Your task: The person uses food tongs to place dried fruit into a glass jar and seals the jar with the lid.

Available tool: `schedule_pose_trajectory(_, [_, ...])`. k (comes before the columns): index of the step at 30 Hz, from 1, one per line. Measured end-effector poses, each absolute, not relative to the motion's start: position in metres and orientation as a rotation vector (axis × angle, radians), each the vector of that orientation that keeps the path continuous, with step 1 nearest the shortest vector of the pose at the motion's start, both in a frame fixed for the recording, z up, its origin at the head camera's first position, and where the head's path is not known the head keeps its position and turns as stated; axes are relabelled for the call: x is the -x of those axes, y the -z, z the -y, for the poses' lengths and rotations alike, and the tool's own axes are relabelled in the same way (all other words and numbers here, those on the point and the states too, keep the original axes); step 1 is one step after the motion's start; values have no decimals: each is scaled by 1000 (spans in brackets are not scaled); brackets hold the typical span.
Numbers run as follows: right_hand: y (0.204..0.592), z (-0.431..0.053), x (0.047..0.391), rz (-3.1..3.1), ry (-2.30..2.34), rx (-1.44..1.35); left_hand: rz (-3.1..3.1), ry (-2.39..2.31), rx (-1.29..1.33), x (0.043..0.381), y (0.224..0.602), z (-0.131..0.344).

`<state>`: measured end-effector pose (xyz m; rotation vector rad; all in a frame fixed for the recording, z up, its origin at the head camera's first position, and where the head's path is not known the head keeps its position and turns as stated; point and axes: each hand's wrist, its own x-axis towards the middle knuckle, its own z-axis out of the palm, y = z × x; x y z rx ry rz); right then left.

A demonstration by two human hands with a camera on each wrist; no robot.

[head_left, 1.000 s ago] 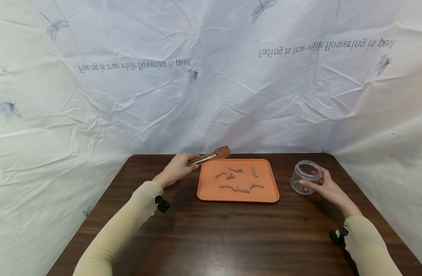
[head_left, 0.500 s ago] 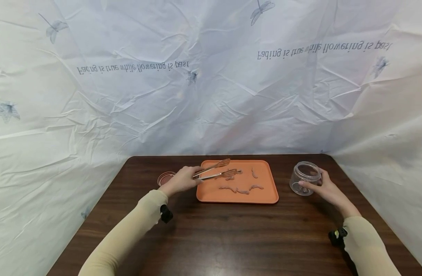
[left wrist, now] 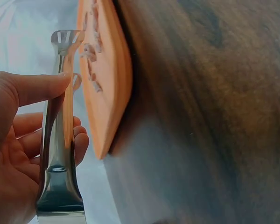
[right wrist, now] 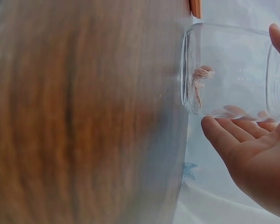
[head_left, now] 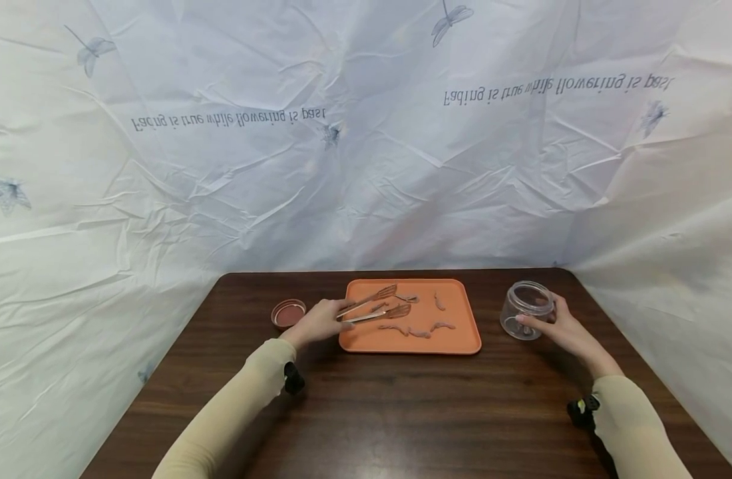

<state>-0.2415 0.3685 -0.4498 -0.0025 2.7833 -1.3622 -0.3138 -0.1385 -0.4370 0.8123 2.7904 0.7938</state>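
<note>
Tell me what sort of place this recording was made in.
Probably a makeshift recording booth: printed white sheeting hangs behind and beside a dark wood-grain table, and a small black device sits at the left sleeve.

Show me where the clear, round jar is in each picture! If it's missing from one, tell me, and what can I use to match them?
Head: the clear, round jar is right of the middle, gripped by the bare right hand.
Left wrist: it is not in this picture.
Right wrist: the clear, round jar is at the upper right, appearing sideways.
Shared landmark: the dark brown wood-grain table shows in all three.
</note>
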Motion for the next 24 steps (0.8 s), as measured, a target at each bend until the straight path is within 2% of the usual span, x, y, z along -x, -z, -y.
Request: schedule_pose_trajectory(24, [449, -370, 242, -2763, 1374, 12, -2873, -659, -836, 315, 446, 132])
